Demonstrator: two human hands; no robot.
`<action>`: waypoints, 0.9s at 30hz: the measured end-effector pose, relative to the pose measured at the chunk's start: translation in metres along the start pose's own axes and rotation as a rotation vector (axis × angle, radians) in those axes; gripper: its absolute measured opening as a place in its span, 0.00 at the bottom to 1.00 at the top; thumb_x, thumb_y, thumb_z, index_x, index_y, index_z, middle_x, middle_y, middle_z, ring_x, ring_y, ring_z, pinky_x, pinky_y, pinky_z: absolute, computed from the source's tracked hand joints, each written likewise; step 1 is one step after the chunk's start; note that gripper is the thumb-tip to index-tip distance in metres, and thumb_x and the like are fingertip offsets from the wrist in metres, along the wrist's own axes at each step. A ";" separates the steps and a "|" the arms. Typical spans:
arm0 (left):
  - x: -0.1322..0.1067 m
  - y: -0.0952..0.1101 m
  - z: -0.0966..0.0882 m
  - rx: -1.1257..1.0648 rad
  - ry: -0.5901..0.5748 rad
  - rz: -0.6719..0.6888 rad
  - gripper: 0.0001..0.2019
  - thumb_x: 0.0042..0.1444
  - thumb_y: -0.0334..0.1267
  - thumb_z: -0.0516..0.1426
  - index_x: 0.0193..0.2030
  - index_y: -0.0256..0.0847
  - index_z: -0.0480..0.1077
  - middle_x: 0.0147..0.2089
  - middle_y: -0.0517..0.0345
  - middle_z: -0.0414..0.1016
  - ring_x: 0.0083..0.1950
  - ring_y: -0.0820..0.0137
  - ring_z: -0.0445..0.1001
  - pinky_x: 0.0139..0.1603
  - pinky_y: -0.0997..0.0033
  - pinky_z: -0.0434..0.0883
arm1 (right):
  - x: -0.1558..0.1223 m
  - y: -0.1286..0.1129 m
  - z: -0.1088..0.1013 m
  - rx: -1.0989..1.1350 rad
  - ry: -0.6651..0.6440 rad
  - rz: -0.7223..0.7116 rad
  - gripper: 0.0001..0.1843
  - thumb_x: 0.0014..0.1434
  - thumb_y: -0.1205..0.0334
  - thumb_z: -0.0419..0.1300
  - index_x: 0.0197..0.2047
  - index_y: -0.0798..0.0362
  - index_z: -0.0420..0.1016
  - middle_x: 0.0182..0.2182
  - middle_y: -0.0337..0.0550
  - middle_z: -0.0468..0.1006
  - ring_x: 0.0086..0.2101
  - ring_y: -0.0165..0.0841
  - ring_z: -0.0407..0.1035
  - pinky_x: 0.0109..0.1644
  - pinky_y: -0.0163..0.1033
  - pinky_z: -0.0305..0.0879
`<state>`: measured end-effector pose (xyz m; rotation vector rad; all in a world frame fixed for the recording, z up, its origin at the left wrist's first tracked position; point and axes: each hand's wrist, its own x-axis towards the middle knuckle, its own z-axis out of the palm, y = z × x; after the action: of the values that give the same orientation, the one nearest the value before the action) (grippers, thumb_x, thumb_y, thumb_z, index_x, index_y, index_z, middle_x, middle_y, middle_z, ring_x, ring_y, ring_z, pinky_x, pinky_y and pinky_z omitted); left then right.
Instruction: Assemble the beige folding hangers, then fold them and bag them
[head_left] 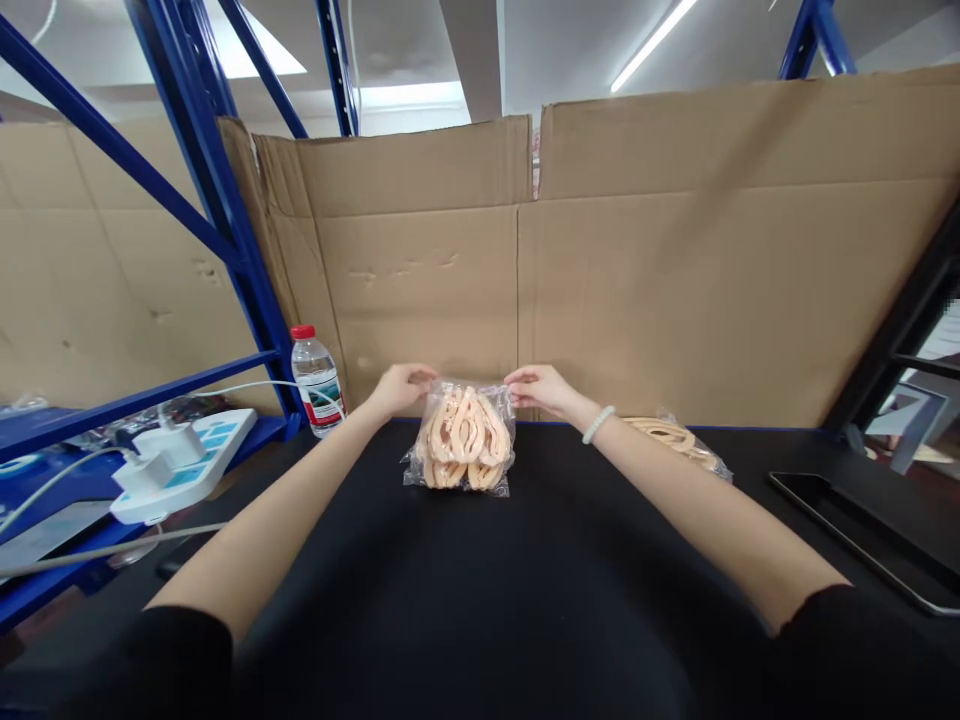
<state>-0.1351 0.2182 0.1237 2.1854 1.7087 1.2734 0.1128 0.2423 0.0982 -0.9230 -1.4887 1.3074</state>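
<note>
A clear plastic bag point(466, 440) stands on the black tabletop in front of me, filled with several beige looped pieces packed in rows. I cannot tell what the pieces are made of. My left hand point(405, 386) pinches the bag's upper left corner between thumb and fingers. At the upper right corner, my right hand point(544, 388) holds the plastic the same way, a pale beaded bracelet on its wrist. A second clear bag point(679, 440) with similar beige loops lies flat on the table, partly hidden behind my right forearm.
A water bottle point(316, 385) with a red cap stands at the left by a blue metal frame point(255, 310). A white power strip point(202, 460) with plugs and cables is nearby. Cardboard point(427, 290) walls the back. A black tray-like object point(862, 540) lies right.
</note>
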 end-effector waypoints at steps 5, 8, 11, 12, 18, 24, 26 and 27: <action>-0.033 0.003 0.035 0.188 0.100 0.092 0.17 0.56 0.31 0.52 0.50 0.37 0.74 0.59 0.42 0.70 0.63 0.52 0.65 0.64 0.47 0.62 | 0.007 0.035 0.023 -0.004 0.016 0.059 0.11 0.52 0.80 0.59 0.37 0.59 0.74 0.32 0.45 0.77 0.30 0.28 0.73 0.43 0.39 0.74; -0.063 0.023 0.048 0.246 0.010 0.270 0.20 0.61 0.38 0.51 0.59 0.44 0.69 0.67 0.49 0.61 0.70 0.56 0.56 0.69 0.51 0.54 | 0.003 0.036 0.023 -0.012 0.010 0.071 0.18 0.51 0.81 0.58 0.44 0.58 0.74 0.39 0.47 0.78 0.36 0.30 0.74 0.48 0.40 0.73; -0.080 0.029 0.060 0.504 -0.184 0.545 0.23 0.63 0.48 0.50 0.63 0.46 0.65 0.69 0.46 0.59 0.71 0.48 0.51 0.68 0.39 0.48 | -0.008 0.036 0.013 -0.056 0.051 0.086 0.25 0.54 0.78 0.57 0.54 0.53 0.70 0.43 0.45 0.77 0.40 0.31 0.73 0.52 0.42 0.71; -0.083 0.026 0.063 0.561 -0.219 0.574 0.23 0.63 0.49 0.50 0.63 0.46 0.65 0.69 0.44 0.60 0.71 0.46 0.51 0.67 0.36 0.47 | -0.014 0.036 0.007 -0.080 0.070 0.092 0.25 0.55 0.76 0.57 0.56 0.51 0.69 0.44 0.44 0.76 0.42 0.31 0.73 0.53 0.43 0.70; -0.069 -0.006 0.064 0.609 -0.237 0.707 0.23 0.64 0.48 0.49 0.62 0.45 0.67 0.69 0.44 0.60 0.72 0.44 0.48 0.67 0.35 0.44 | -0.088 0.035 -0.034 -0.233 0.091 0.109 0.10 0.56 0.68 0.61 0.41 0.53 0.78 0.46 0.48 0.77 0.48 0.37 0.70 0.56 0.46 0.67; -0.067 -0.007 0.060 0.533 -0.203 0.761 0.23 0.62 0.47 0.52 0.62 0.46 0.66 0.70 0.44 0.58 0.73 0.45 0.47 0.68 0.36 0.40 | -0.150 0.038 -0.074 -0.453 0.123 0.020 0.11 0.56 0.59 0.60 0.39 0.53 0.80 0.44 0.48 0.80 0.45 0.37 0.74 0.50 0.44 0.70; -0.074 -0.002 0.060 0.570 -0.174 0.785 0.24 0.63 0.47 0.51 0.64 0.46 0.64 0.71 0.42 0.55 0.73 0.45 0.46 0.67 0.33 0.39 | -0.157 0.039 -0.087 -0.543 0.169 -0.018 0.13 0.55 0.56 0.59 0.37 0.54 0.80 0.41 0.48 0.81 0.43 0.38 0.75 0.47 0.44 0.71; -0.078 0.000 0.060 0.586 -0.167 0.797 0.23 0.63 0.46 0.51 0.65 0.45 0.63 0.71 0.42 0.56 0.73 0.45 0.47 0.67 0.33 0.39 | -0.158 0.039 -0.094 -0.576 0.200 -0.032 0.13 0.54 0.56 0.59 0.36 0.54 0.80 0.40 0.48 0.82 0.42 0.39 0.75 0.46 0.44 0.71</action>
<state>-0.0983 0.1775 0.0421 3.4149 1.2726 0.6468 0.2477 0.1279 0.0358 -1.3428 -1.7403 0.7354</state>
